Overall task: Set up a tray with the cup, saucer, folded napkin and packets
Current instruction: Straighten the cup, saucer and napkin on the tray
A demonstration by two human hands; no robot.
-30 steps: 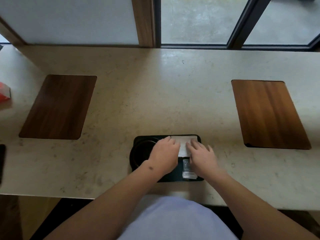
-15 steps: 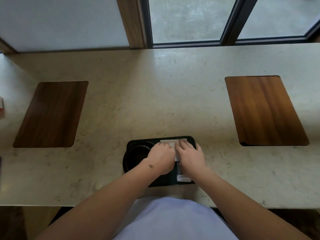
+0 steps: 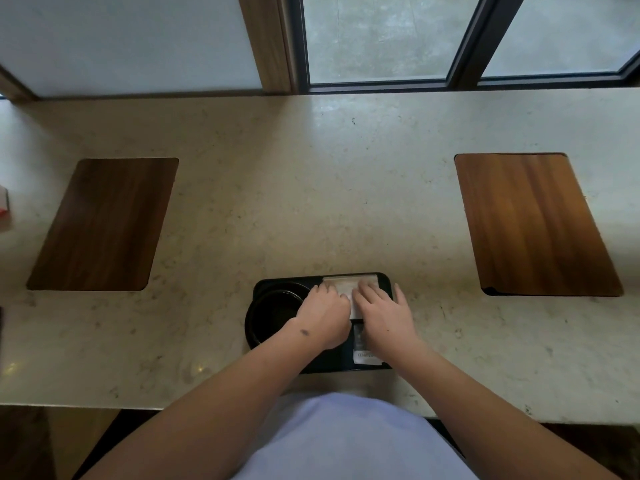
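A black tray (image 3: pixel 265 285) lies on the stone counter close to its front edge. On the tray's left side sits a round black cup (image 3: pixel 273 313); I cannot tell the saucer apart from it. A white folded napkin (image 3: pixel 346 289) lies in the tray's far right corner. Beneath it lie pale packets (image 3: pixel 362 353), partly hidden by my wrist. My left hand (image 3: pixel 323 317) has its fingers curled down on the napkin's left part. Beside it, almost touching, my right hand (image 3: pixel 384 313) presses on the napkin's right part, thumb spread out.
Two wooden boards are set into the counter, one at the left (image 3: pixel 104 223) and one at the right (image 3: pixel 533 223). A red and white object (image 3: pixel 3 209) shows at the left edge. A wall and window frames close off the back.
Both hands have drawn closer together on the napkin, so less of it shows. The head view has shifted slightly; the tray has stayed put.
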